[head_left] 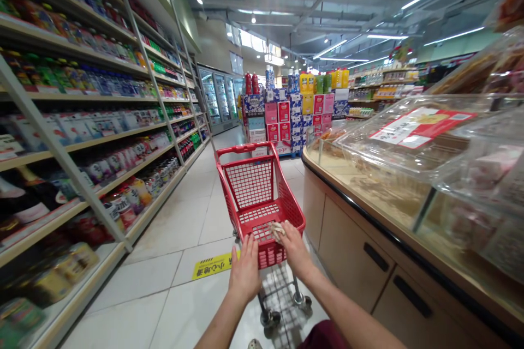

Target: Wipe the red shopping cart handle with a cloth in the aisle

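A red plastic shopping cart stands in front of me, its handle bar at the far side and its basket holding nothing I can see. My left hand lies against the near left edge of the basket with its fingers stretched out. At the near right edge, my right hand holds a crumpled, pale cloth under its fingers, over the basket rim. Below the basket, the metal frame and wheels show near my feet.
Tall shelves of drinks line the left. Close on the right is a counter with clear-lidded food packs. Stacked cartons stand ahead, with glass-door fridges behind. A yellow sign marks the tiled floor.
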`<state>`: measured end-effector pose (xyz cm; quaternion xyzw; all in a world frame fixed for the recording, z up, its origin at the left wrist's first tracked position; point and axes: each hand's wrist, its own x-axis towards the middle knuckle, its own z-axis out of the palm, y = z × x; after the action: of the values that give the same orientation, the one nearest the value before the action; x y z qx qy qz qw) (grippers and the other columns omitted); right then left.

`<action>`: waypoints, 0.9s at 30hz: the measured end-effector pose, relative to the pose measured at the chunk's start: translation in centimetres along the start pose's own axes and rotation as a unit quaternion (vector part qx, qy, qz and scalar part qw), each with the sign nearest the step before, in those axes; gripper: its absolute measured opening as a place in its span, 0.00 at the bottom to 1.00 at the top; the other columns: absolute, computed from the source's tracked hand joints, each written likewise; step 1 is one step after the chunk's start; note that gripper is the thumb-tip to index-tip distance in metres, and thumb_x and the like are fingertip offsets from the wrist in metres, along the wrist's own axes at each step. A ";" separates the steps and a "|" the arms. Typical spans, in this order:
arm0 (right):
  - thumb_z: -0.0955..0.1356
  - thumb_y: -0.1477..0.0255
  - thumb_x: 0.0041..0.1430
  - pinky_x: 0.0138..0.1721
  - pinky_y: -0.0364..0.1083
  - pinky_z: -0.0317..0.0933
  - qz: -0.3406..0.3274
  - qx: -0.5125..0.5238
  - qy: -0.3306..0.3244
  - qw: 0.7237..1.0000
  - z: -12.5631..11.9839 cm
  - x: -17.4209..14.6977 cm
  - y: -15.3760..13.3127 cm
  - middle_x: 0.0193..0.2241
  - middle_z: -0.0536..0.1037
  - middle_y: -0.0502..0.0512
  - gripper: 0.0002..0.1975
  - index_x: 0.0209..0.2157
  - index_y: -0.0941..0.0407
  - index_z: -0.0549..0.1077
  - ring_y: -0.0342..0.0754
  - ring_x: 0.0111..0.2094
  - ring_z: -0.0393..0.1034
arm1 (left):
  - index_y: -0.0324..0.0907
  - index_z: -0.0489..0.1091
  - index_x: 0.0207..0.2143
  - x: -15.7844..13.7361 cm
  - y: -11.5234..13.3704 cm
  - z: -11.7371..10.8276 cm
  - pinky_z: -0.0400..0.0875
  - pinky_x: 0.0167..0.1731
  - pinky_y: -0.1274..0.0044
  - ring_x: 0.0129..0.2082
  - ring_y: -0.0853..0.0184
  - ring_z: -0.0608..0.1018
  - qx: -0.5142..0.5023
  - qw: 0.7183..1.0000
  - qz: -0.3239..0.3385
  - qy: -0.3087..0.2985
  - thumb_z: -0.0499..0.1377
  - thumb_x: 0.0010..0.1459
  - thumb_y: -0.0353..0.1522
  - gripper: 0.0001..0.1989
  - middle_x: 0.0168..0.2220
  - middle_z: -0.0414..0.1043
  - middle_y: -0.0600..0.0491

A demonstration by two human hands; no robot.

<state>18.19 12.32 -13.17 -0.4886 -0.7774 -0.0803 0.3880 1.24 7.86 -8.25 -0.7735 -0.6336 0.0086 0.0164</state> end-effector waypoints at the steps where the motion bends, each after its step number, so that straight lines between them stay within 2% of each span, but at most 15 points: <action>1: 0.59 0.80 0.56 0.53 0.56 0.53 0.020 -0.011 0.003 1.000 -0.8 -0.1 1.6 0.53 0.64 0.60 0.20 0.51 0.55 0.65 0.51 0.56 0.52 | 0.35 0.42 0.59 0.0 0.0 0.0 0.37 0.57 0.60 0.61 0.63 0.39 -0.005 1.000 0.001 0.001 0.46 0.40 0.25 0.39 0.62 0.35 0.49; 3: 0.57 0.81 0.56 0.53 0.57 0.53 0.057 -0.027 0.012 0.998 -2.0 -0.2 3.8 0.53 0.63 0.60 0.20 0.50 0.55 0.66 0.52 0.56 0.52 | 0.34 0.42 0.59 0.2 0.2 -0.1 0.36 0.57 0.59 0.61 0.63 0.39 -0.014 1.000 0.002 0.000 0.46 0.40 0.25 0.39 0.62 0.36 0.49; 5: 0.57 0.82 0.56 0.53 0.57 0.51 0.070 -0.024 0.017 0.997 -1.9 -0.5 3.7 0.54 0.62 0.60 0.21 0.50 0.55 0.65 0.52 0.57 0.50 | 0.33 0.42 0.59 0.3 0.6 -0.2 0.36 0.57 0.59 0.61 0.62 0.39 -0.017 1.000 0.001 -0.002 0.46 0.40 0.26 0.39 0.62 0.36 0.48; 7: 0.57 0.81 0.56 0.54 0.55 0.51 0.062 -0.009 0.024 0.998 -0.6 -0.7 1.4 0.55 0.61 0.59 0.22 0.51 0.55 0.64 0.51 0.58 0.48 | 0.33 0.43 0.58 0.5 0.8 -0.1 0.36 0.57 0.59 0.61 0.62 0.39 -0.015 1.000 0.001 -0.004 0.46 0.40 0.26 0.39 0.62 0.36 0.47; 10: 0.58 0.80 0.57 0.55 0.53 0.51 0.003 0.014 0.037 0.999 2.0 -0.8 -2.8 0.54 0.61 0.59 0.21 0.52 0.56 0.62 0.50 0.58 0.47 | 0.33 0.43 0.59 0.5 0.7 0.1 0.37 0.57 0.59 0.61 0.62 0.39 -0.008 1.000 0.000 -0.009 0.46 0.40 0.27 0.39 0.62 0.35 0.48; 12: 0.58 0.78 0.58 0.55 0.53 0.52 -0.042 0.020 0.036 0.998 2.6 -0.7 -3.7 0.54 0.61 0.59 0.20 0.53 0.56 0.62 0.49 0.58 0.47 | 0.34 0.42 0.59 0.5 0.3 0.2 0.36 0.57 0.59 0.61 0.63 0.39 -0.007 1.000 -0.003 -0.009 0.47 0.39 0.26 0.40 0.62 0.34 0.50; 15: 0.57 0.77 0.59 0.54 0.54 0.52 -0.051 0.009 0.028 0.998 0.9 -0.5 -1.0 0.54 0.62 0.57 0.20 0.53 0.54 0.61 0.50 0.58 0.46 | 0.35 0.42 0.59 0.4 -0.1 0.3 0.35 0.57 0.60 0.61 0.65 0.39 -0.012 1.000 -0.004 -0.002 0.47 0.39 0.25 0.40 0.62 0.35 0.51; 18: 0.55 0.78 0.60 0.54 0.56 0.52 0.022 -0.014 0.035 0.999 -1.5 -0.3 2.8 0.54 0.61 0.57 0.21 0.53 0.53 0.61 0.51 0.58 0.48 | 0.35 0.43 0.59 0.5 -0.1 0.2 0.35 0.57 0.60 0.61 0.63 0.40 -0.018 1.000 0.000 0.004 0.47 0.39 0.26 0.39 0.62 0.37 0.49; 20: 0.55 0.79 0.59 0.53 0.56 0.51 0.056 -0.017 0.039 0.998 -1.8 -0.4 3.2 0.55 0.60 0.58 0.21 0.53 0.54 0.61 0.51 0.58 0.48 | 0.34 0.43 0.59 0.6 0.2 0.3 0.35 0.57 0.59 0.61 0.63 0.40 -0.021 1.000 -0.002 0.005 0.47 0.40 0.26 0.39 0.62 0.36 0.48; 23: 0.56 0.78 0.59 0.54 0.55 0.52 0.041 0.005 0.044 0.998 0.4 -0.8 0.1 0.55 0.60 0.58 0.21 0.53 0.54 0.61 0.50 0.58 0.48 | 0.34 0.43 0.59 0.8 0.4 0.6 0.35 0.57 0.59 0.61 0.63 0.39 -0.018 1.000 -0.006 0.001 0.47 0.40 0.26 0.39 0.62 0.35 0.49; 25: 0.57 0.78 0.58 0.54 0.54 0.52 0.004 0.026 0.049 0.998 2.3 -1.0 -2.7 0.55 0.60 0.58 0.21 0.54 0.55 0.60 0.49 0.58 0.48 | 0.34 0.42 0.59 0.9 0.3 0.7 0.36 0.57 0.59 0.61 0.63 0.38 -0.015 1.000 -0.004 -0.002 0.47 0.39 0.26 0.40 0.62 0.34 0.49; 27: 0.57 0.78 0.59 0.54 0.53 0.53 -0.038 0.038 0.049 0.997 3.3 -1.1 -4.1 0.55 0.61 0.58 0.21 0.54 0.54 0.59 0.49 0.58 0.48 | 0.34 0.41 0.59 0.8 0.0 0.8 0.36 0.57 0.59 0.61 0.63 0.38 -0.011 1.000 -0.002 -0.003 0.47 0.39 0.26 0.40 0.62 0.33 0.50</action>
<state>13.31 11.14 -15.12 -0.4389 -0.7781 -0.0895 0.4403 1.38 8.69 -9.05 -0.7723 -0.6352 0.0037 0.0058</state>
